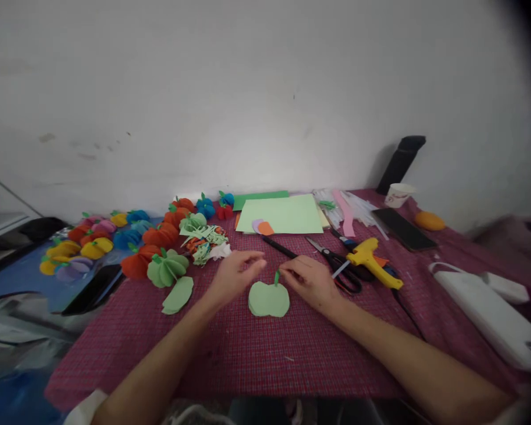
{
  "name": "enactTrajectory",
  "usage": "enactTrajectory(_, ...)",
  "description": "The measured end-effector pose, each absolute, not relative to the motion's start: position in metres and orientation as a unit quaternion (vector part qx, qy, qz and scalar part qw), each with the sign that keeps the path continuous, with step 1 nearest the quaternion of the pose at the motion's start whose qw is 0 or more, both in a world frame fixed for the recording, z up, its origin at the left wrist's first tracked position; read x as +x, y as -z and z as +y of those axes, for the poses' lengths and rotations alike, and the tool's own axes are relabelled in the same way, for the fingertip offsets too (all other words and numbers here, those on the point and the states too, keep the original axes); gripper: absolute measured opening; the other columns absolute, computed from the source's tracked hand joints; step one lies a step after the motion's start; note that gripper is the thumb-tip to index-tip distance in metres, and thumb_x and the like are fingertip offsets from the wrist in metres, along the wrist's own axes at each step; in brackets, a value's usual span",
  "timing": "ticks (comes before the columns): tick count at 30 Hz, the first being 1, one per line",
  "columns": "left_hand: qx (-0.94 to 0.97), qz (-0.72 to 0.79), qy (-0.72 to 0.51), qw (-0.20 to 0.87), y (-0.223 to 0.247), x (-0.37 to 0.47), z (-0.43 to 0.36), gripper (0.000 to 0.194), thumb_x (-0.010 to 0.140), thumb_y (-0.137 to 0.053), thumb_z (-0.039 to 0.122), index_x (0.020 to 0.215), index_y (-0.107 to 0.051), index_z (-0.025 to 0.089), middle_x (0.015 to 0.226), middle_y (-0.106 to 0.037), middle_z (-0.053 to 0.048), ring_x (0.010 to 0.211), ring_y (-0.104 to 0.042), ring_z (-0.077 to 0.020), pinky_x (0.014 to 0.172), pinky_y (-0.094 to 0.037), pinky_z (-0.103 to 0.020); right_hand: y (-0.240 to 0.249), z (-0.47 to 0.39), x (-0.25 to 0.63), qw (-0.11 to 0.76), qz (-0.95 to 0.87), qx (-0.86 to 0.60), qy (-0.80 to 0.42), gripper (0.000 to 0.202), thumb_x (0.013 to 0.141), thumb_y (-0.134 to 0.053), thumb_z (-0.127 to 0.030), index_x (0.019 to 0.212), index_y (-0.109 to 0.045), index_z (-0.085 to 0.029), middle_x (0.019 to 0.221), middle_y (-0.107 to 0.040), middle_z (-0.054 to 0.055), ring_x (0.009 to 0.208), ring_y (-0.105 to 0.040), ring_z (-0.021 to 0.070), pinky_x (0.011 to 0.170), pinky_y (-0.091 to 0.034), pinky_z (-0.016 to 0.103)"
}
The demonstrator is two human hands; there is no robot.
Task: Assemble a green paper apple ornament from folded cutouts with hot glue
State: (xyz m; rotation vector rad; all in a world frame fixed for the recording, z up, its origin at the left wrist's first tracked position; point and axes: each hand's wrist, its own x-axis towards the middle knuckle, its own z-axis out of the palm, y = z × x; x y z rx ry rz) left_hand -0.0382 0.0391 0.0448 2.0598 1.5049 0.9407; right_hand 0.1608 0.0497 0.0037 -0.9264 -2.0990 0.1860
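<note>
Between my hands lies a light green pumpkin-shaped paper cutout [268,300], flat on the red checked cloth. My right hand [310,282] pinches a small dark green paper strip [277,278] over the cutout's upper edge; whether the two touch I cannot tell. Just up and left of the cutout, my left hand [236,276] is open, thumb and fingers apart with nothing between them. A folded light green paper piece [177,295] rests to its left, below a light green paper pumpkin [167,268].
Finished paper pumpkins [161,236] crowd the left, beside paper scraps [205,243]. Paper sheets [283,213] lie at the back. To the right are scissors [336,262], a yellow glue gun [371,261], a phone [405,228], a paper cup [398,195] and a white power bank-like box [487,319].
</note>
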Motion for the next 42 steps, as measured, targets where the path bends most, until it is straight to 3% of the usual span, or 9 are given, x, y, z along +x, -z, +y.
enactTrajectory(3, 0.774, 0.485, -0.299, 0.276, -0.036, -0.014, 0.044, 0.029, 0.073, -0.056, 0.038, 0.093, -0.066, 0.021, 0.088, -0.067, -0.001, 0.083, -0.057, -0.0156, 0.074, -0.043, -0.025, -0.002, 0.051, 0.161, 0.434, -0.815, -0.368, -0.106, 0.012, 0.08, -0.052, -0.021, 0.08, -0.064, -0.018, 0.075, -0.065, 0.004, 0.07, -0.057, 0.0137, 0.065, -0.043, 0.024)
enactTrajectory(7, 0.742, 0.461, -0.302, 0.382, -0.027, -0.009, 0.05, 0.022, 0.073, -0.054, 0.031, 0.084, -0.066, 0.016, 0.072, -0.065, 0.0, 0.062, -0.054, -0.0104, 0.057, -0.04, -0.019, -0.001, 0.056, 0.161, 0.461, -0.753, -0.405, -0.237, 0.013, 0.079, -0.052, -0.025, 0.076, -0.062, -0.017, 0.07, -0.064, 0.002, 0.063, -0.056, 0.0122, 0.058, -0.043, 0.023)
enactTrajectory(13, 0.724, 0.494, -0.317, 0.363, -0.016, -0.022, 0.059, 0.024, 0.074, -0.049, 0.032, 0.071, -0.064, 0.014, 0.065, -0.061, 0.0, 0.058, -0.05, -0.0095, 0.054, -0.037, -0.019, 0.0, 0.07, 0.157, 0.432, -0.702, -0.438, -0.36, 0.02, 0.077, -0.051, -0.03, 0.071, -0.06, -0.014, 0.062, -0.06, 0.0, 0.058, -0.053, 0.0102, 0.054, -0.041, 0.02)
enactTrajectory(18, 0.752, 0.531, -0.269, 0.282, -0.009, -0.034, 0.064, 0.033, 0.077, -0.043, 0.038, 0.065, -0.062, 0.015, 0.056, -0.057, 0.002, 0.053, -0.047, -0.0102, 0.049, -0.031, -0.021, 0.003, 0.093, 0.149, 0.285, -0.748, -0.519, -0.299, 0.023, 0.077, -0.046, -0.029, 0.074, -0.064, -0.015, 0.065, -0.064, 0.0, 0.055, -0.054, 0.009, 0.049, -0.037, 0.017)
enactTrajectory(23, 0.77, 0.577, -0.227, 0.146, -0.008, -0.047, 0.07, 0.04, 0.081, -0.04, 0.044, 0.067, -0.065, 0.016, 0.059, -0.061, 0.0, 0.055, -0.05, -0.0124, 0.051, -0.03, -0.023, 0.006, 0.112, 0.141, 0.218, -0.764, -0.553, -0.251, 0.019, 0.071, -0.053, -0.027, 0.069, -0.069, -0.017, 0.057, -0.065, 0.002, 0.051, -0.055, 0.0106, 0.045, -0.032, 0.019)
enactTrajectory(30, 0.77, 0.583, -0.248, 0.077, -0.007, -0.049, 0.072, 0.025, 0.081, -0.046, 0.025, 0.098, -0.064, 0.021, 0.093, -0.067, -0.004, 0.087, -0.056, -0.0179, 0.08, -0.036, -0.03, 0.003, 0.113, 0.136, 0.166, -0.797, -0.555, -0.17, 0.019, 0.073, -0.054, -0.026, 0.08, -0.071, -0.022, 0.077, -0.07, 0.003, 0.072, -0.061, 0.015, 0.062, -0.039, 0.021)
enactTrajectory(37, 0.783, 0.575, -0.231, 0.05, -0.004, -0.047, 0.069, 0.025, 0.081, -0.045, 0.021, 0.097, -0.064, 0.024, 0.096, -0.067, -0.003, 0.091, -0.054, -0.0197, 0.079, -0.035, -0.033, -0.01, 0.107, 0.138, 0.143, -0.813, -0.55, -0.127, 0.03, 0.077, -0.048, -0.022, 0.103, -0.063, -0.021, 0.093, -0.069, 0.003, 0.083, -0.061, 0.0153, 0.069, -0.041, 0.021)
enactTrajectory(42, 0.778, 0.58, -0.24, 0.028, -0.008, -0.05, 0.07, 0.025, 0.08, -0.044, 0.021, 0.095, -0.065, 0.023, 0.096, -0.067, -0.003, 0.09, -0.054, -0.0207, 0.077, -0.036, -0.033, -0.033, 0.093, 0.155, 0.123, -0.822, -0.548, -0.096, 0.03, 0.078, -0.047, -0.026, 0.103, -0.063, -0.023, 0.093, -0.069, 0.002, 0.085, -0.061, 0.0153, 0.071, -0.041, 0.022)
